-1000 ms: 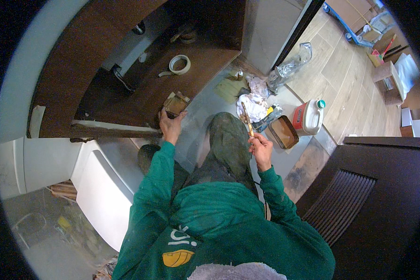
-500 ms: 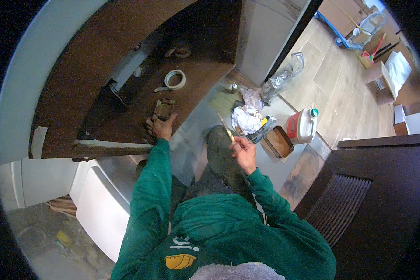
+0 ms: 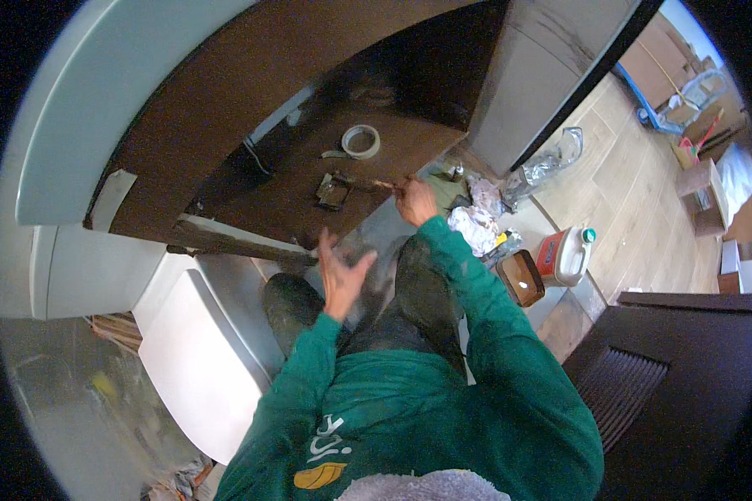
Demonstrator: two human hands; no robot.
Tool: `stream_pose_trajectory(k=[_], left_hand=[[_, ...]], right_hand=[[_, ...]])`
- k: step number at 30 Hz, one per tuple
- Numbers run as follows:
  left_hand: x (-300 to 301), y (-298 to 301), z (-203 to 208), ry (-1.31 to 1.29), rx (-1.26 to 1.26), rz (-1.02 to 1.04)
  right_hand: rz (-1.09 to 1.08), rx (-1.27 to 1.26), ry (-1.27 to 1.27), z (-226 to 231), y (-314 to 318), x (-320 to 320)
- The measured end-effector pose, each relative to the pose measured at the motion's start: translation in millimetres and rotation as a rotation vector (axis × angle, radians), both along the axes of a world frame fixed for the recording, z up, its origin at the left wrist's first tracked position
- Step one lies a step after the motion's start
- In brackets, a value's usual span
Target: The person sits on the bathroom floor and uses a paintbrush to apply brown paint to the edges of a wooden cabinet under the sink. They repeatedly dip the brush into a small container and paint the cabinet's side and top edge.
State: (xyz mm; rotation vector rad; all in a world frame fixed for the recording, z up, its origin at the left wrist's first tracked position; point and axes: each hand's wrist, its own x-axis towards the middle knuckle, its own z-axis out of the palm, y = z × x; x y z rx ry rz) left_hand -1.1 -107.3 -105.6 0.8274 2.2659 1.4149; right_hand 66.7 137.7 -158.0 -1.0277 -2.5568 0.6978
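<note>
My right hand is closed around the handle of a slim brush. The brush's dark tip reaches the small square container on the brown cabinet floor; whether it touches the container I cannot tell. My left hand hovers above my knees near the cabinet's front edge, fingers spread, holding nothing. Behind the container lies a roll of pale tape with its loose end sticking out.
A white toilet lid stands at my left. On the right are crumpled white cloths, a brown tray, a jug with a green cap and clear plastic wrapping. A dark louvred door stands beyond.
My left hand has let go of the small container and drawn back toward me. My right hand has carried the brush up and left to the container. The view has shifted.
</note>
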Motion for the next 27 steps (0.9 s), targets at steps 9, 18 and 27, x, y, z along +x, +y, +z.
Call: stream_pose_trajectory(k=[9,18,27], left_hand=[[54,-148,50,-0.247,-0.142,0.263],[59,-166,51,-0.227,-0.109,0.289],[60,-168,54,-0.239,-0.125,0.293]], right_hand=[[0.176,0.243,-0.141,-22,42,-50],[0.221,0.276,-0.243,-36,45,-76],[0.216,0.222,-0.219,-39,45,-76]])
